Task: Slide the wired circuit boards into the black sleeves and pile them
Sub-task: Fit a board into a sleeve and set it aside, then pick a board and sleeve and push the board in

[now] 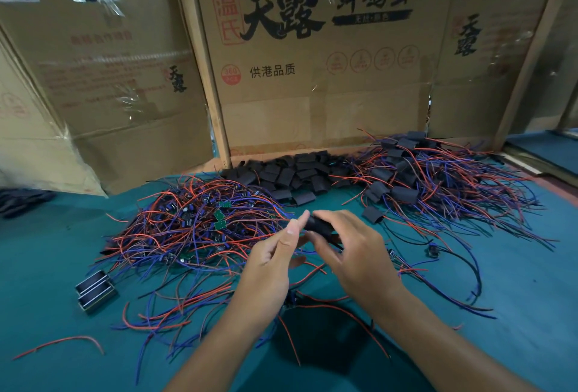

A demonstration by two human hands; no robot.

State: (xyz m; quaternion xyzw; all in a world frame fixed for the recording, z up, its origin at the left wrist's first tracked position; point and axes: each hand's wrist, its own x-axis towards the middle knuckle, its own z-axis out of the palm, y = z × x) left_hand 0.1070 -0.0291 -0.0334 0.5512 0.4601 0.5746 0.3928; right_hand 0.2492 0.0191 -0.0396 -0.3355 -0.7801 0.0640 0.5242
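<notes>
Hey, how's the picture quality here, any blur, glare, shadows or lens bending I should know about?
Head view: wide-angle bending bows the cardboard boxes and wooden posts outward; tape on the left box glares; a dark shadow falls on the green table under the forearms; the left hand, right hand and black sleeve between them are slightly soft; the far-left edge is blurred.

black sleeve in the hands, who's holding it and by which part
Both hands hold the black sleeve: right hand wraps its right part, left hand fingers pinch its left end.
</notes>
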